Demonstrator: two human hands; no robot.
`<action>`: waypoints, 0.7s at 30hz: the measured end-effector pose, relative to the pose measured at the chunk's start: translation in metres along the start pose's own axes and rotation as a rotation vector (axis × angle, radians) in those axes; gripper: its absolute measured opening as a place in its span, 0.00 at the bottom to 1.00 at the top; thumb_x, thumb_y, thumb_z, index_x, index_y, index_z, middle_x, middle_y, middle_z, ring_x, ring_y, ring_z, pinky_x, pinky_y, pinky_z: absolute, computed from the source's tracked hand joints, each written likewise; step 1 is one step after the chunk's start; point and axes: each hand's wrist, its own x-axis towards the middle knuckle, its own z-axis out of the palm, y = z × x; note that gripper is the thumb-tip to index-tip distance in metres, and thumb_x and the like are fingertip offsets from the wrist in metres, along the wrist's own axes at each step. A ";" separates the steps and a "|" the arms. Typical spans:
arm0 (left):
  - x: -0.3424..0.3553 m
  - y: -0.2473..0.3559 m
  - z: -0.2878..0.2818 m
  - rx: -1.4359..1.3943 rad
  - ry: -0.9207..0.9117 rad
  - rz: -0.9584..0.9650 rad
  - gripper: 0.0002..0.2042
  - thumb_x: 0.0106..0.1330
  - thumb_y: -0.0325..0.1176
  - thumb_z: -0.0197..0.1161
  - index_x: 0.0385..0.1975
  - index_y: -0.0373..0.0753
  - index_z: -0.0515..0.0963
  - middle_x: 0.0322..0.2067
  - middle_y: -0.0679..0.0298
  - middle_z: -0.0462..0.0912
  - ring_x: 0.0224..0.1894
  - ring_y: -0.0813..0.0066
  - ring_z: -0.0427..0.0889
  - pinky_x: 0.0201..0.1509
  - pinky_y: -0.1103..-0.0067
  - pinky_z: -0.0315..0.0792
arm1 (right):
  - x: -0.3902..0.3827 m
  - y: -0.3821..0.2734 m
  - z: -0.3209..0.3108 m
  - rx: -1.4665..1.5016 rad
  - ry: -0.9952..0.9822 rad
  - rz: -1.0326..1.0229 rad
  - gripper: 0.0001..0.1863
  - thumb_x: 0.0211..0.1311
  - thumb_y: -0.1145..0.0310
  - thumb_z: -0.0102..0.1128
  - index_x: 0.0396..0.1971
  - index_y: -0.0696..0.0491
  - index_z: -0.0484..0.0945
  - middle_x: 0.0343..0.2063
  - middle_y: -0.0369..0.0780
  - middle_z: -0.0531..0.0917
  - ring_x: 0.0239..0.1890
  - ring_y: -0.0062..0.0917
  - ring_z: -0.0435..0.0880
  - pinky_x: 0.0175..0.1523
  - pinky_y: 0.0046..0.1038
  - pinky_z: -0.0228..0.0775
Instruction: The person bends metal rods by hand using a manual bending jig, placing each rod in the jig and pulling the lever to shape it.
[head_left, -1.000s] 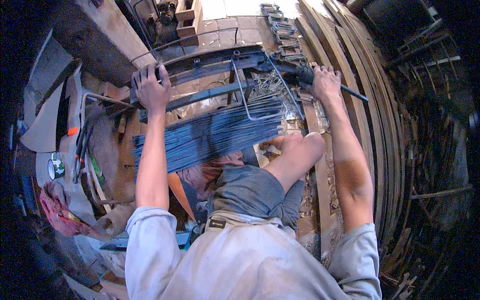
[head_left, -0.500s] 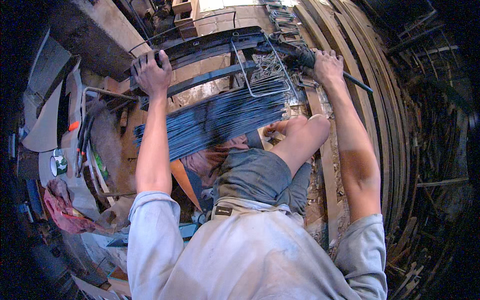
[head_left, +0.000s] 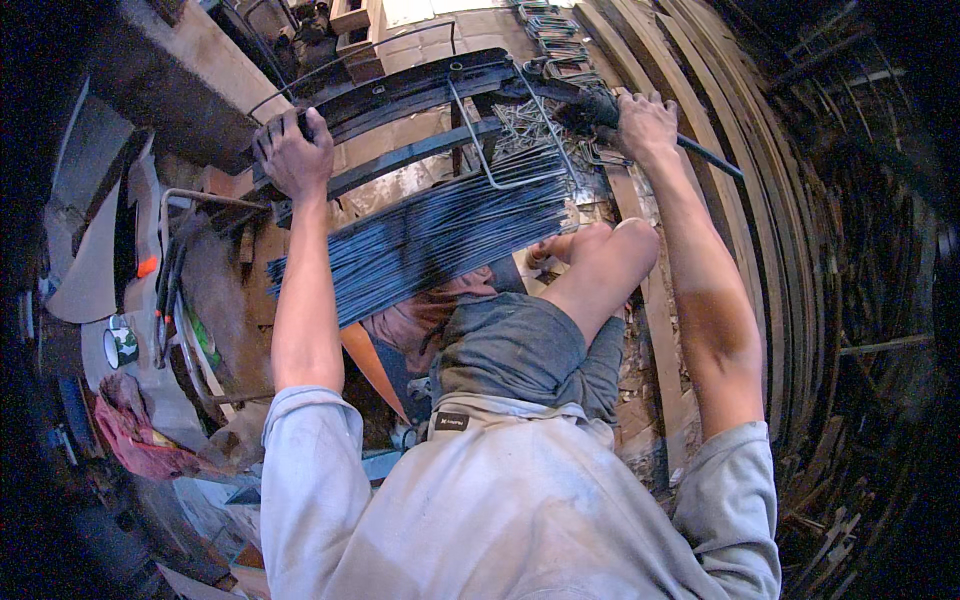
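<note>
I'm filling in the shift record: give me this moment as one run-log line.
left hand: at left end of dark metal frame | right hand: gripping dark bar | bent rod: partly over bluish rods

Both arms reach forward from the torso (head_left: 460, 510), hands well apart. The left forearm (head_left: 310, 290) runs almost straight ahead, its wrist (head_left: 312, 195) nearly in line with it. The left hand (head_left: 297, 155) is palm down, its dark-smudged fingers (head_left: 272, 140) bent forward and the thumb lying along the inner side. The right arm bends slightly at the elbow (head_left: 735, 350), its forearm (head_left: 695, 240) slanting inward. The right hand (head_left: 645, 125) grips with curled fingers (head_left: 656, 105), knuckles up. A bent knee (head_left: 637, 238) lies between the forearms, nearer the right one.
</note>
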 end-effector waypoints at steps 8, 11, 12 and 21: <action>0.002 0.001 -0.002 0.020 0.006 0.013 0.15 0.62 0.45 0.54 0.34 0.40 0.80 0.38 0.55 0.81 0.45 0.54 0.76 0.57 0.62 0.64 | -0.005 -0.002 -0.002 0.002 -0.033 -0.004 0.13 0.64 0.69 0.44 0.43 0.50 0.78 0.46 0.41 0.81 0.56 0.33 0.74 0.60 0.45 0.61; 0.002 0.001 -0.003 0.022 0.004 0.019 0.15 0.62 0.45 0.54 0.34 0.40 0.79 0.37 0.55 0.81 0.45 0.54 0.76 0.57 0.62 0.64 | -0.006 -0.003 -0.001 -0.005 0.005 0.012 0.13 0.64 0.68 0.45 0.43 0.50 0.78 0.47 0.40 0.81 0.56 0.33 0.74 0.59 0.44 0.62; 0.002 0.001 -0.003 0.025 -0.001 0.023 0.15 0.62 0.45 0.54 0.33 0.40 0.79 0.37 0.55 0.81 0.44 0.54 0.76 0.58 0.62 0.64 | -0.007 -0.002 0.000 0.012 0.009 0.027 0.13 0.63 0.68 0.45 0.43 0.50 0.78 0.47 0.40 0.81 0.57 0.33 0.73 0.59 0.44 0.62; 0.003 0.003 -0.006 -0.029 -0.077 -0.013 0.16 0.64 0.45 0.52 0.35 0.37 0.78 0.41 0.52 0.78 0.47 0.53 0.73 0.60 0.62 0.61 | -0.006 0.003 0.019 0.109 0.110 0.064 0.15 0.61 0.70 0.47 0.48 0.49 0.74 0.49 0.40 0.79 0.56 0.35 0.75 0.60 0.44 0.60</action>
